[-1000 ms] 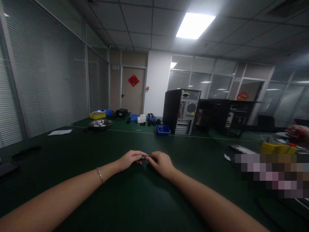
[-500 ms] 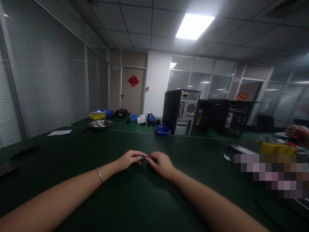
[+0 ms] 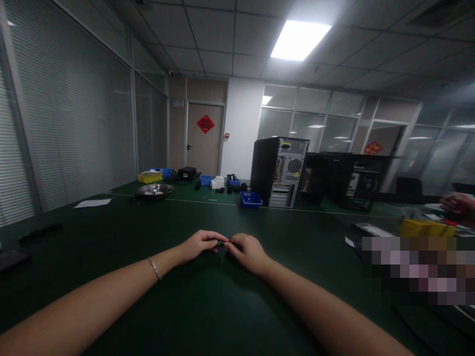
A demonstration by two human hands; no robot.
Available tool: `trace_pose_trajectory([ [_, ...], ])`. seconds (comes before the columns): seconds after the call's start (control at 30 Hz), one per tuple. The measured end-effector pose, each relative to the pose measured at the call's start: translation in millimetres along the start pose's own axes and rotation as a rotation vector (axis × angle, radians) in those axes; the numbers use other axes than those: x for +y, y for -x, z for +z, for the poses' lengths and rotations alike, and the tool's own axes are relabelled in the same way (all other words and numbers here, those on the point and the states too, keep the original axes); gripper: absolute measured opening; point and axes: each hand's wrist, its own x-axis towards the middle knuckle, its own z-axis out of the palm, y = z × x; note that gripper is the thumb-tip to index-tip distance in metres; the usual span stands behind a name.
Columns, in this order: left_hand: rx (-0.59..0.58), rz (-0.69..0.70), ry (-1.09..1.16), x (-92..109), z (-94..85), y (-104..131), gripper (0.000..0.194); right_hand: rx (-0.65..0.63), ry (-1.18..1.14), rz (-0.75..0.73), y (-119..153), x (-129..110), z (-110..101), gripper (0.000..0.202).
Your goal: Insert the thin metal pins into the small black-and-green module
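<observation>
My left hand [image 3: 199,244] and my right hand [image 3: 248,251] meet at the middle of the dark green table [image 3: 222,306]. Between their fingertips they pinch a small dark part with a green spot [image 3: 221,243]. The part is too small to make out in detail. Both hands rest low on the table surface, fingers curled inward. A thin bracelet sits on my left wrist.
A black computer tower [image 3: 279,170] stands at the back with a blue bin [image 3: 250,199] in front of it. A metal bowl [image 3: 154,190], a yellow tray [image 3: 150,176] and a white sheet [image 3: 92,202] lie far left. Another person's hand [image 3: 457,205] and a yellow box [image 3: 426,227] are at the right.
</observation>
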Motion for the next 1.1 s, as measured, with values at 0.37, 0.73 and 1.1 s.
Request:
trace_pose_trajectory([
  [0.37,0.070,-0.006,0.029,-7,0.0,-2,0.026,0.006,0.007,0.017,-1,-2,-1,0.018],
  [0.73,0.118,-0.014,0.010,-6,1.0,-1,0.021,-0.004,-0.011,0.010,0,-1,-1,0.019],
  [1.1,0.142,0.019,-0.003,1,1.6,2,0.020,-0.003,-0.070,0.012,1,-6,-6,0.020],
])
